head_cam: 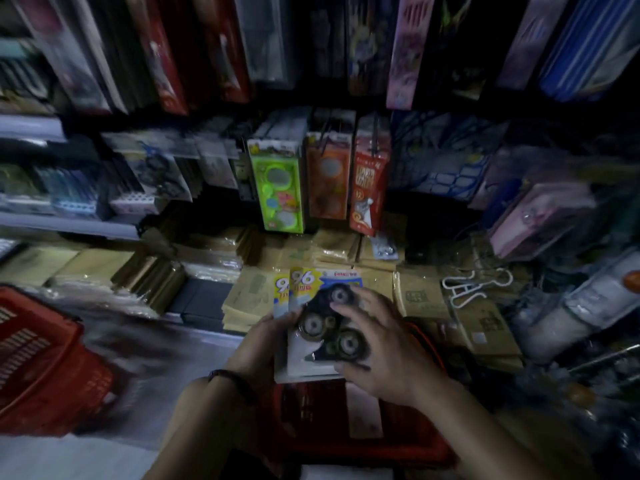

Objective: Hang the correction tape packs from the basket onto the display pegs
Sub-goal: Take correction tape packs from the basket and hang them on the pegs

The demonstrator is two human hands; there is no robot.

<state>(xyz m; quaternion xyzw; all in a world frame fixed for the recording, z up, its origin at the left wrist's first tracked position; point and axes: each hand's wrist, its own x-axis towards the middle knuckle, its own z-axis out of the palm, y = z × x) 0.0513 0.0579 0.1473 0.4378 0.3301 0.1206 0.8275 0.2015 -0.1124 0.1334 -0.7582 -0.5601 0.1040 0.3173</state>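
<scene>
**Tape packs in hand, none yet on a peg**

Low in the centre of the frame, I see a small stack of correction tape packs [322, 327] lifted above a red plastic basket [415, 441], which lies dim beneath the wrists. The left hand [263, 344] grips the stack's left edge, thumb across the front. The right hand [381, 348] clasps it from the right, fingers spread over the clear blister. By my reading the work is at an early stage: these packs are out of the basket but still need carrying up to the display.

Each pack is a flat glossy card, yellow and blue at the top, with black round-wheeled dispensers under moulded plastic. In mid-frame above, a green blister pack [278, 188] hangs beside orange and red ones; the pegs themselves are too dark for me to pick out. Brown paper envelopes [249, 299] lie stacked in crinkled film behind the hands. A second slatted red basket [41, 358] blurs at the left edge.
</scene>
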